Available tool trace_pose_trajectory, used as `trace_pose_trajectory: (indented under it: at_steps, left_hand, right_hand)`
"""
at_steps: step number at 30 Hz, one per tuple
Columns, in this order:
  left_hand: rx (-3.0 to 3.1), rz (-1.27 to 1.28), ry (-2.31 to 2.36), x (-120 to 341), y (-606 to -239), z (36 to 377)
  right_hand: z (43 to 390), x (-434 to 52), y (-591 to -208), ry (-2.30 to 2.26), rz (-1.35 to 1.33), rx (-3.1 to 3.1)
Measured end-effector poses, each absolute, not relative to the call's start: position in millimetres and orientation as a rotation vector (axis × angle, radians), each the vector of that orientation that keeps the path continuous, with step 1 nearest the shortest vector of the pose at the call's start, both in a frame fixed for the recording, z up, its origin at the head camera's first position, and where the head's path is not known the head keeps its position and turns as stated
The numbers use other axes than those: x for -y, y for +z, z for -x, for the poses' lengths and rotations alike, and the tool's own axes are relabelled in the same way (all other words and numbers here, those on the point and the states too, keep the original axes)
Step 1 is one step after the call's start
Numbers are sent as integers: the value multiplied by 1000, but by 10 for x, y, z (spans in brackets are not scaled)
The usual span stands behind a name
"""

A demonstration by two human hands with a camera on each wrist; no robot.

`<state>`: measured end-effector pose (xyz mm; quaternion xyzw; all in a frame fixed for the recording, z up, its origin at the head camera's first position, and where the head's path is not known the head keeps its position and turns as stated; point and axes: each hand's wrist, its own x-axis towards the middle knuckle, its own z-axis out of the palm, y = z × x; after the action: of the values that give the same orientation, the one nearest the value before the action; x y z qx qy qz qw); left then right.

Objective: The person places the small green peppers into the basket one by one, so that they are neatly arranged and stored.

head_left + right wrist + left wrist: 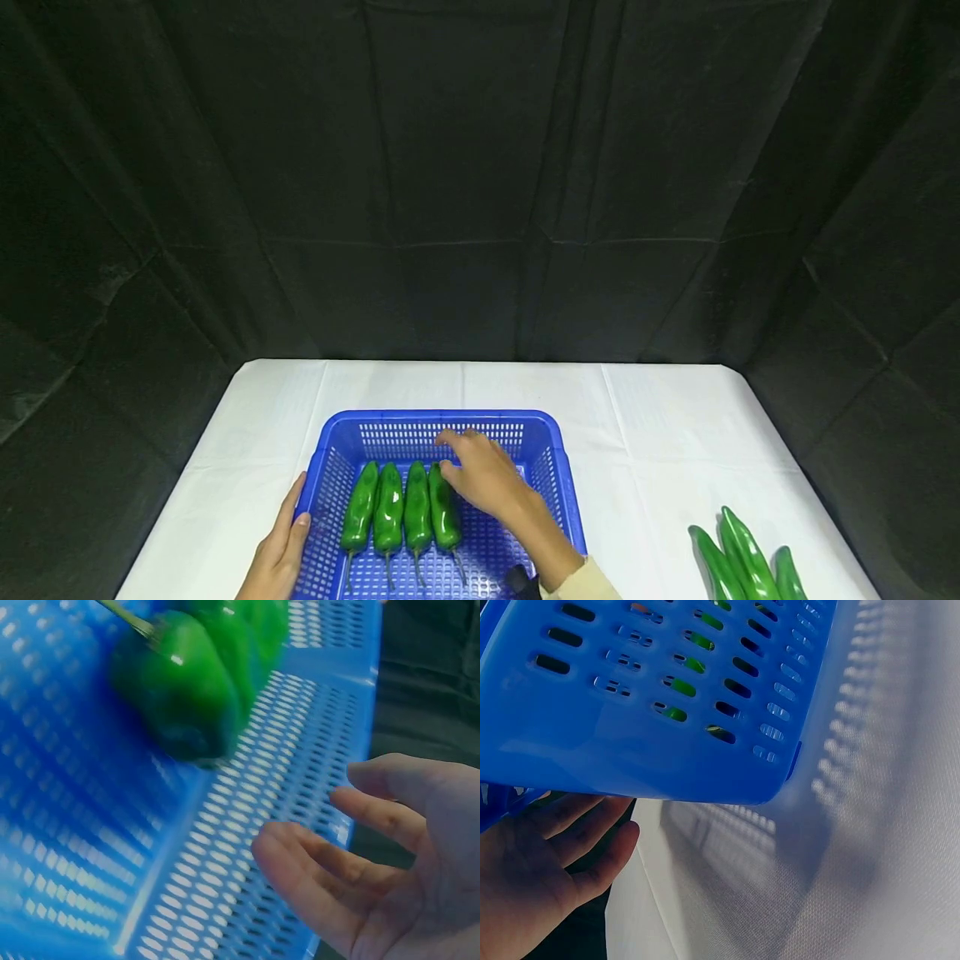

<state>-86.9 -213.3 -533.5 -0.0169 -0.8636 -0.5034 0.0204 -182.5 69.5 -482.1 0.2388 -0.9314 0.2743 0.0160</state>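
Several glossy green peppers lie side by side in a blue plastic basket, stems toward the near side. My right hand hovers over the basket just past the far tip of the rightmost pepper. Its fingers are loosely bent and spread from the thumb; the right wrist view shows nothing between them, with a pepper a little way off. At the basket's left side, my left hand rests with extended fingers against the rim. In the left wrist view, fingertips pass behind the rim, and the thumb stands apart.
Three more green peppers lie on the white-covered table at the near right, partly cut off by the frame. Black cloth hangs behind the table and along both sides.
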Motion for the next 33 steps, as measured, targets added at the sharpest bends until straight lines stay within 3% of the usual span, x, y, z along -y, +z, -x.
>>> trace_pose_trajectory:
  at_steps: [14,22,33]
  left_hand:
    - [2678,83,-1535,2130,-5359,881]
    - [2699,74,-1538,2113,-5343,882]
    - [2699,92,-1533,2087,-5375,862]
  right_hand:
    - [1689,-1390,-4441,845,-468,2747]
    - [1416,-2176,-4492,797,-144,2774]
    - [1002,-2966,-4727,625,103,2920]
